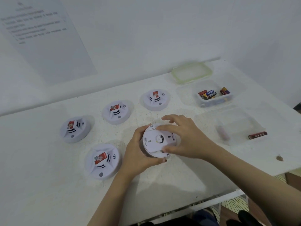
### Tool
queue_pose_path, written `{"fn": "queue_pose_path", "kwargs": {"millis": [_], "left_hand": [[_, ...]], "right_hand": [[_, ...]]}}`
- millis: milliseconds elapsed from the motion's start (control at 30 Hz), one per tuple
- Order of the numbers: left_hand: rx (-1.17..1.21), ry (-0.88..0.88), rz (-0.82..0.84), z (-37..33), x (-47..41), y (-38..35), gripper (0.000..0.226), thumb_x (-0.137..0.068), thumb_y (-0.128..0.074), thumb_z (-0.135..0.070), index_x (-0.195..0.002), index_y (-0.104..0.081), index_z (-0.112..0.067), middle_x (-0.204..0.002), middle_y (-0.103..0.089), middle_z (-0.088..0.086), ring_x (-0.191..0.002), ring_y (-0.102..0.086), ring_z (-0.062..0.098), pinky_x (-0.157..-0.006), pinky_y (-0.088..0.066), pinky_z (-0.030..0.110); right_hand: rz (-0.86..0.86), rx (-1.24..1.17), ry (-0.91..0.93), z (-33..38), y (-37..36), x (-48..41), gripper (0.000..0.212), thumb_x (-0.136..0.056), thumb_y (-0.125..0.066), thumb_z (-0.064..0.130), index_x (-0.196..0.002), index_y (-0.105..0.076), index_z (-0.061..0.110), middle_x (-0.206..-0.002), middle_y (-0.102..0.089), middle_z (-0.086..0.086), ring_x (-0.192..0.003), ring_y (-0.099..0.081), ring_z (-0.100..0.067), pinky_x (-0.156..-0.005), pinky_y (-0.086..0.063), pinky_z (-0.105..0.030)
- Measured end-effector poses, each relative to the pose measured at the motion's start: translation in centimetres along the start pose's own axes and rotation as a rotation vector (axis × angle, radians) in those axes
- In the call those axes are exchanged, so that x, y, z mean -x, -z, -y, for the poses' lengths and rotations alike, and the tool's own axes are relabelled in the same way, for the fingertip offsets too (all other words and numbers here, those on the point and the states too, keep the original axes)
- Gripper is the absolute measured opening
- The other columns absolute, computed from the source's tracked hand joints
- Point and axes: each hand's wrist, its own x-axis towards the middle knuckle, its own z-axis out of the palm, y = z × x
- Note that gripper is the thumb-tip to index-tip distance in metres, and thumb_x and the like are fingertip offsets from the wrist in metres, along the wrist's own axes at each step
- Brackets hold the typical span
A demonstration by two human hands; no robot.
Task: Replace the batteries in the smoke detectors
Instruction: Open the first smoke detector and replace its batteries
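Holding the round white plastic smoke detector (pixel 154 142) upside down over the white table (pixel 162 185), I have my left hand (pixel 138 149) wrapped round its left rim. My right hand (pixel 184 137) is clamped across its back plate, thumb on the near edge and fingers on the far one. If my left grip slackens while I twist, I expect the body to turn with the plate instead of unlocking, or to slip and drop. Forcing it the wrong way could snap the locking tabs. The clear plastic box (pixel 211 101) of spare batteries sits beyond my right hand, a reach that means letting go.
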Motion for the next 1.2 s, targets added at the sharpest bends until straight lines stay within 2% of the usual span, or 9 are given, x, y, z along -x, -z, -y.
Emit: {"fn": "queue_pose_path", "kwargs": {"millis": [100,300,500,567,700,800,1033,1200], "left_hand": [[-0.004,-0.004,-0.003,0.15,-0.03,0.01,0.099,-0.042,-0.099,-0.014,-0.125,-0.047,-0.033,-0.117,-0.06,-0.027,-0.11,-0.06,-0.002,-0.083,-0.054,0.022],[0.023,-0.015,0.003,0.15,-0.08,-0.02,0.096,-0.041,-0.096,-0.021,-0.124,-0.048,-0.033,-0.118,-0.059,-0.026,-0.111,-0.059,0.001,-0.082,-0.053,0.019],[0.023,-0.037,0.01,0.15,-0.17,0.01,0.096,-0.041,-0.097,-0.017,-0.121,-0.048,-0.037,-0.118,-0.057,-0.029,-0.112,-0.057,-0.003,-0.081,-0.05,0.015],[0.024,-0.04,0.011,0.17,-0.19,0.03,0.096,-0.041,-0.096,-0.019,-0.122,-0.048,-0.038,-0.119,-0.057,-0.029,-0.113,-0.057,-0.003,-0.083,-0.051,0.016],[0.016,-0.054,0.016,0.23,-0.17,0.09,0.096,-0.041,-0.096,-0.021,-0.122,-0.047,-0.04,-0.119,-0.057,-0.028,-0.113,-0.057,-0.002,-0.083,-0.049,0.014],[0.009,-0.065,0.023,0.23,-0.18,0.15,0.096,-0.042,-0.096,-0.021,-0.122,-0.047,-0.04,-0.118,-0.057,-0.028,-0.112,-0.057,-0.002,-0.083,-0.05,0.014],[0.01,-0.058,0.023,0.32,-0.23,0.18,0.097,-0.042,-0.097,-0.02,-0.123,-0.047,-0.039,-0.12,-0.058,-0.027,-0.114,-0.057,-0.001,-0.083,-0.05,0.015],[0.012,-0.041,0.021,0.26,-0.21,0.15,0.097,-0.041,-0.098,-0.023,-0.122,-0.048,-0.04,-0.12,-0.058,-0.026,-0.114,-0.058,0.0,-0.087,-0.055,0.029]], "right_hand": [[-0.01,0.014,-0.001,0.2,-0.14,-0.15,0.062,-0.062,-0.068,0.049,-0.121,-0.062,0.031,-0.128,-0.048,0.004,-0.104,-0.035,-0.007,-0.09,-0.025,-0.029],[-0.029,0.071,-0.007,-0.02,0.18,-0.23,0.061,-0.057,-0.07,0.049,-0.116,-0.065,0.035,-0.115,-0.054,0.004,-0.097,-0.044,-0.015,-0.085,-0.026,-0.031],[-0.002,0.078,-0.058,0.14,0.45,-0.14,0.062,-0.06,-0.073,0.049,-0.121,-0.06,0.042,-0.112,-0.046,0.011,-0.097,-0.035,-0.008,-0.087,-0.023,-0.027],[0.003,0.031,-0.076,0.28,0.3,-0.03,0.063,-0.062,-0.074,0.047,-0.122,-0.058,0.041,-0.117,-0.044,0.011,-0.101,-0.036,-0.007,-0.09,-0.024,-0.027],[0.015,0.011,-0.043,0.25,0.15,0.11,0.066,-0.063,-0.07,0.049,-0.126,-0.053,0.041,-0.137,-0.041,0.008,-0.119,-0.035,-0.008,-0.097,-0.019,-0.025],[-0.002,0.031,-0.001,0.08,0.3,0.12,0.069,-0.063,-0.07,0.053,-0.128,-0.051,0.039,-0.139,-0.041,0.007,-0.12,-0.035,-0.007,-0.097,-0.018,-0.025],[-0.102,0.176,0.139,-0.21,0.15,-0.22,0.056,-0.065,-0.065,0.058,-0.11,-0.066,0.024,-0.112,-0.058,0.001,-0.101,-0.048,-0.014,-0.09,-0.026,-0.027],[-0.164,0.267,0.169,0.02,0.03,-0.34,0.055,-0.063,-0.069,0.06,-0.1,-0.071,0.02,-0.092,-0.065,0.004,-0.086,-0.055,-0.018,-0.084,-0.03,-0.031]]}}
